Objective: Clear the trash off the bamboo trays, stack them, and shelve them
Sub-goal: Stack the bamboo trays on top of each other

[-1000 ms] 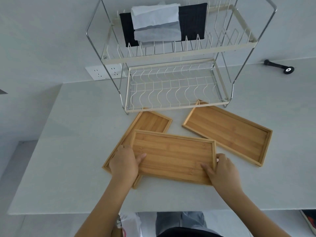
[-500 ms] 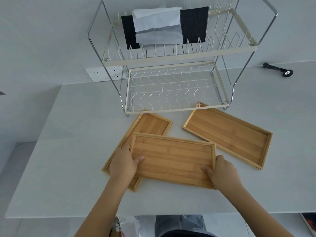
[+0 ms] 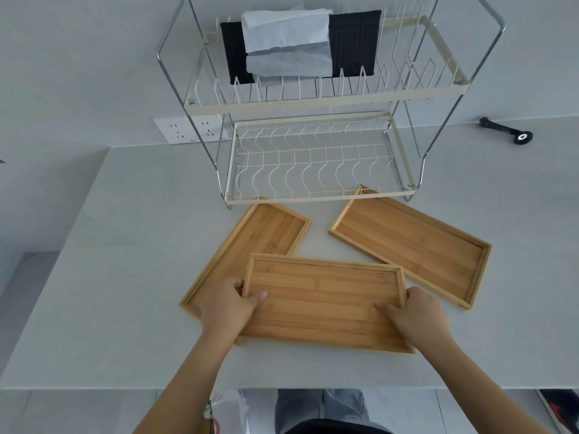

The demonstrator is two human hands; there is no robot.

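Both our hands clamp the near bamboo tray (image 3: 322,303) by its short ends: the left hand (image 3: 227,305) grips the left rim with the thumb inside, the right hand (image 3: 416,314) grips the right rim the same way. This tray lies across the near end of the left tray (image 3: 250,245), which angles away toward the dish rack (image 3: 313,151). A third tray (image 3: 413,245) lies flat to the right, its near-left edge just beside the held tray's far-right corner. We see bare white table (image 3: 125,277) to the left of the trays and along the near edge. All three trays are rimmed, honey-coloured bamboo, and nothing lies in them. The rack's lower wire shelf (image 3: 313,164) is bare; its upper tier (image 3: 313,89) holds a dark cloth (image 3: 354,42) with a pale folded cloth (image 3: 288,42) lying on it.
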